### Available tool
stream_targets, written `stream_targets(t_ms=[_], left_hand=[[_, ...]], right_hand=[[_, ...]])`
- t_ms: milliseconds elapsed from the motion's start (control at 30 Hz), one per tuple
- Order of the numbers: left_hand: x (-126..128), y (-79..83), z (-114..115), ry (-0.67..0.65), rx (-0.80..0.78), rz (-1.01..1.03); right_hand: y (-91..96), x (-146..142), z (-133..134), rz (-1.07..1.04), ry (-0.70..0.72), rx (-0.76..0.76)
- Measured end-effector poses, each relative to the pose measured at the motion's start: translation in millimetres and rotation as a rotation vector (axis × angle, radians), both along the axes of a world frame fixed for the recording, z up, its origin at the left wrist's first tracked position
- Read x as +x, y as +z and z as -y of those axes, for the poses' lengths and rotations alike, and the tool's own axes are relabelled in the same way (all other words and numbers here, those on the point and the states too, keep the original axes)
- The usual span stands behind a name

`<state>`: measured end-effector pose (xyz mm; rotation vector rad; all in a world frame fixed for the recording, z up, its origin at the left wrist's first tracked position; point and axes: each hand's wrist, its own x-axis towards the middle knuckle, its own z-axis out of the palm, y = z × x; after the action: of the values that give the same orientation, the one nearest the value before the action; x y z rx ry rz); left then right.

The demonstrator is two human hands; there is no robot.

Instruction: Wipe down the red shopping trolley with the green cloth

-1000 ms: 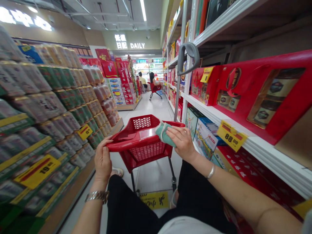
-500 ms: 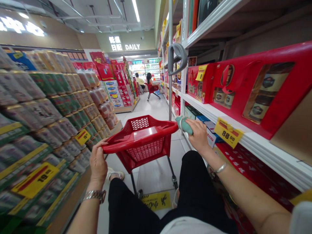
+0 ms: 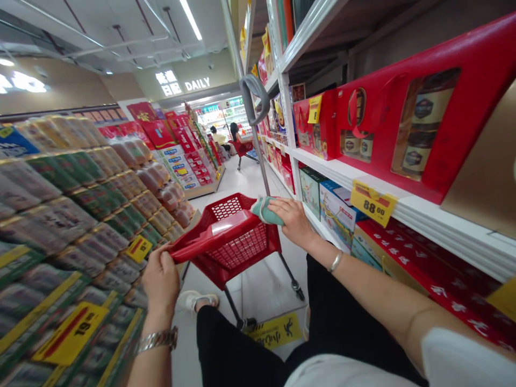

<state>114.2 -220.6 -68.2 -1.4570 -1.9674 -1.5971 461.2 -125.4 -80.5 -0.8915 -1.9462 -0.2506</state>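
In front of my knees stands a red plastic shopping cart (image 3: 242, 242) on dark legs with casters. My left hand (image 3: 160, 277) is closed around the left end of its rim. A folded green cloth (image 3: 269, 210) with a pale edge is under the fingers of my right hand (image 3: 296, 223), pressed on the right corner of the rim. A metal pole with a grey looped handle (image 3: 253, 99) rises behind that corner. Where the pole joins the cart is hidden.
Stacked shrink-wrapped cans (image 3: 92, 188) line the left side. White shelves (image 3: 423, 207) on the right hold red gift boxes (image 3: 374, 129) with jars. Farther down the aisle are people and another red cart (image 3: 241, 148). A yellow floor sticker (image 3: 278, 330) lies below.
My right hand has moved left with the cloth, from just beside the cart's right corner onto the rim. My left hand stays on the rim. The whole view has tilted.
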Motion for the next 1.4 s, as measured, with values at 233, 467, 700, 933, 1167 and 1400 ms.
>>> stream_targets(t_ms=[233,467,700,933,1167,1400], left_hand=[[125.6,25.0,-31.6,-0.274,0.017,-0.259],[188.1,5.8,-74.5,-0.317,-0.099,-0.489],[164.5,6.8,-68.5,-0.323,-0.066,-0.484],[98.5,17.2,-49.1,-0.361,-0.024,-0.36],[66.2,61.9,-40.8,0.083,-0.281,-0.238],[140.4,79.4,-98.8,0.184,-0.708,-0.219]], right_hand=[[2.2,-4.0,-17.2,-0.038,-0.048,-0.061],[-0.5,10.4,-24.2,-0.031,-0.123,-0.084],[-14.4,29.4,-36.2,-0.167,-0.27,-0.21],[-27.1,31.0,-59.1,-0.315,-0.188,-0.363],[-39.9,0.2,-80.8,-0.353,-0.028,-0.385],[-43.4,-32.2,-111.6,-0.366,0.092,-0.392]])
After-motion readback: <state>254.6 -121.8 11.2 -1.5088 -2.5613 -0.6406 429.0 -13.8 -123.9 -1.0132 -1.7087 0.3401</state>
